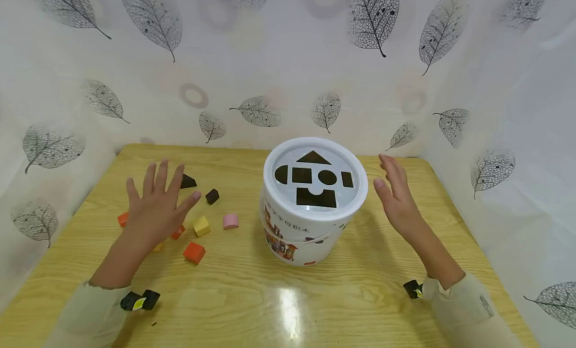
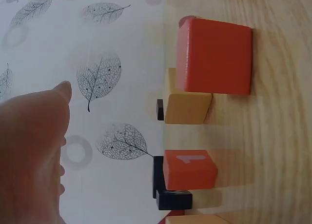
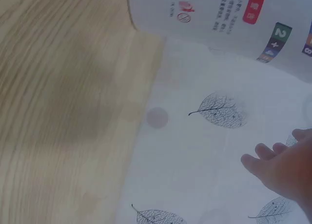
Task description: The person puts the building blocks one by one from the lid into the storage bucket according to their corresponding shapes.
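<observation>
My left hand hovers with fingers spread over a group of small blocks at the left, holding nothing. Around it lie a red block, a yellow block, a pink block and dark blocks. In the left wrist view a red block marked 1 shows below a bigger-looking red block. A white bucket stands at the middle, its lid pierced by several shaped holes. To its right, my right hand is raised, apart from the bucket, with nothing in it.
The blocks and bucket are on a wood-grain table. A white cloth with leaf prints hangs behind the table and along both sides. Printed labels show on the bucket's side in the right wrist view.
</observation>
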Tool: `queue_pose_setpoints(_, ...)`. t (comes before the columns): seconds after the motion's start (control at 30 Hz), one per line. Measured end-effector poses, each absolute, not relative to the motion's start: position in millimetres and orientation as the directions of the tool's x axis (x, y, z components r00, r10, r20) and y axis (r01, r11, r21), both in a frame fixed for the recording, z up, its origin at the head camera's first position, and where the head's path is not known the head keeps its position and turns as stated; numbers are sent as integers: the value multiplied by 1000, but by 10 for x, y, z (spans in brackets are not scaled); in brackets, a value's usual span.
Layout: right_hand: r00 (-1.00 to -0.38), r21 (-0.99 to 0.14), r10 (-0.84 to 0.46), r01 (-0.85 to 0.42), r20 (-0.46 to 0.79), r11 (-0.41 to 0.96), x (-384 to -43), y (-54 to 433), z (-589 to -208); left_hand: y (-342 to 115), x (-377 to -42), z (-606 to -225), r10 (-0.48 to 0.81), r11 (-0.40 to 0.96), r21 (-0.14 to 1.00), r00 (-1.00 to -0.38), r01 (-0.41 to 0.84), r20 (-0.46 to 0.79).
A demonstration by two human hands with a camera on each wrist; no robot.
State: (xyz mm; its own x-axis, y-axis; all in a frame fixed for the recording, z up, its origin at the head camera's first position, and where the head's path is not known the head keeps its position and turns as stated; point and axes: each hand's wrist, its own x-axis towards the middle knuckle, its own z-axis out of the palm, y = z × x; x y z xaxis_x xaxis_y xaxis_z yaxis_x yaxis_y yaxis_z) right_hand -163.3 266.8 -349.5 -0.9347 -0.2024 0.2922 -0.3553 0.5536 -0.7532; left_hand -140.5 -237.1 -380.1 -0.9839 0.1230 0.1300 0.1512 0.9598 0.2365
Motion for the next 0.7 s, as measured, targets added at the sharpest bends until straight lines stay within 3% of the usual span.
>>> queue_pose_setpoints(0.37, -870, -831, -296, -476, 395, 288, -1425, 2353, -3307, -2466, -1331, -3892, 117, 893, 418, -983, 168, 144)
queue_pose_setpoints(0.7, -852, -828, -323, -499, 413, 257, -1384, 2230, -3360, -2743, -1323, -4057, 67, 786, 609, -994, 107, 88)
